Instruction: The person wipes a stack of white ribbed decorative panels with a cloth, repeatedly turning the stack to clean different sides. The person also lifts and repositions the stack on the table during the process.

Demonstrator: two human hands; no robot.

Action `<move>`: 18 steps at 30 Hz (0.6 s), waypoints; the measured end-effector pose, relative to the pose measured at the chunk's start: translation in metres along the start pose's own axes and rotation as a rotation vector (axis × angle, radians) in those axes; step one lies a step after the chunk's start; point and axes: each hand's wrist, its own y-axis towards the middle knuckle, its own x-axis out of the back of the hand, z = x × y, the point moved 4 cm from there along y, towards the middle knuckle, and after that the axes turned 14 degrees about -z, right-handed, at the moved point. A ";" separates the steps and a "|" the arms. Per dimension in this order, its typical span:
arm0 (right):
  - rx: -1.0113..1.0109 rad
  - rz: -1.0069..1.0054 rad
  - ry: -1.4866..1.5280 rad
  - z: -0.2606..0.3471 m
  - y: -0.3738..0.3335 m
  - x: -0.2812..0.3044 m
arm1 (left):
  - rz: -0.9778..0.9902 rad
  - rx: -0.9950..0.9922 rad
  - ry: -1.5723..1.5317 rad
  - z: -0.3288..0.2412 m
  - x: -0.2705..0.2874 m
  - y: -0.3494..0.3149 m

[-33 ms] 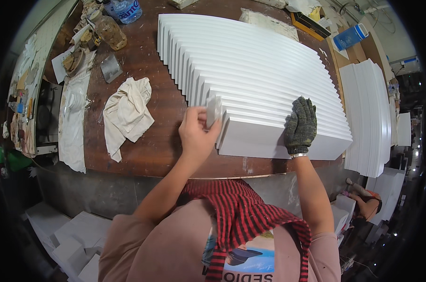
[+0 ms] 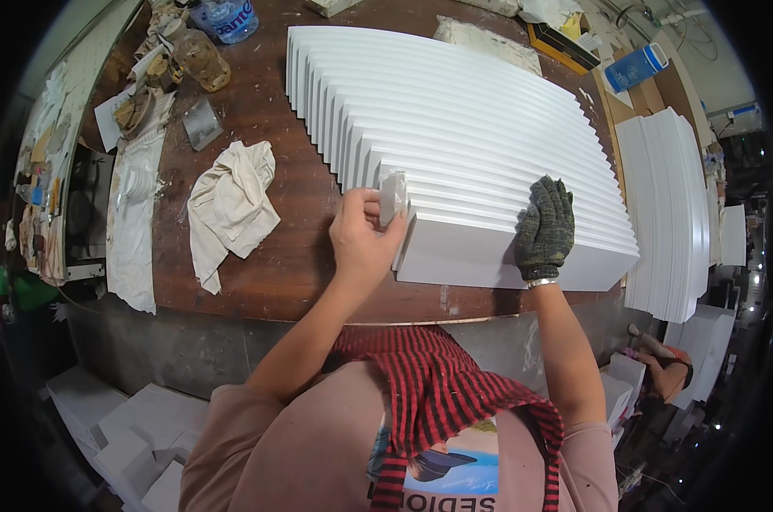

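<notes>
My bare left hand (image 2: 363, 237) pinches a small pale, flat scraper-like piece (image 2: 393, 198) between thumb and fingers. The piece stands upright at the left ends of a fanned row of white boards (image 2: 472, 145), touching or very near them. These long boards overlap like steps across the brown table. My right hand (image 2: 547, 224), in a dark knitted glove, lies flat on the nearest boards toward their right end. Its fingers are stretched out and point away from me. Whatever is under the palm is hidden.
A crumpled cream cloth (image 2: 233, 205) and a small metal plate (image 2: 202, 125) lie on the wooden table (image 2: 305, 247) to the left. Behind them stand a jar (image 2: 203, 60) and a blue-labelled bottle (image 2: 231, 19). More white boards (image 2: 664, 213) are stacked at right, where another person (image 2: 666, 371) sits lower down.
My left hand has shifted slightly right with the pale piece, which now shows a little more upright. My right hand stays in place on the boards.
</notes>
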 end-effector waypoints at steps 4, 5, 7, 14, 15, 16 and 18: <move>0.011 -0.027 0.015 0.000 0.001 0.001 | 0.128 0.094 0.277 0.002 -0.006 -0.007; -0.007 -0.021 0.010 -0.001 0.001 0.000 | 0.065 0.068 0.204 -0.002 -0.001 -0.007; 0.006 -0.024 0.002 -0.001 0.001 0.000 | 0.070 0.254 0.207 0.005 0.001 -0.004; -0.015 -0.007 0.021 -0.002 0.001 -0.001 | -0.043 -0.003 0.123 0.005 -0.003 0.007; 0.014 -0.013 0.010 -0.001 0.001 -0.001 | 0.028 0.101 0.216 0.010 -0.006 0.004; 0.017 -0.029 0.006 -0.001 0.001 0.000 | 0.031 0.196 0.270 0.014 -0.003 0.004; 0.031 -0.039 -0.001 0.000 0.002 0.001 | 0.028 0.285 0.239 0.014 -0.002 0.003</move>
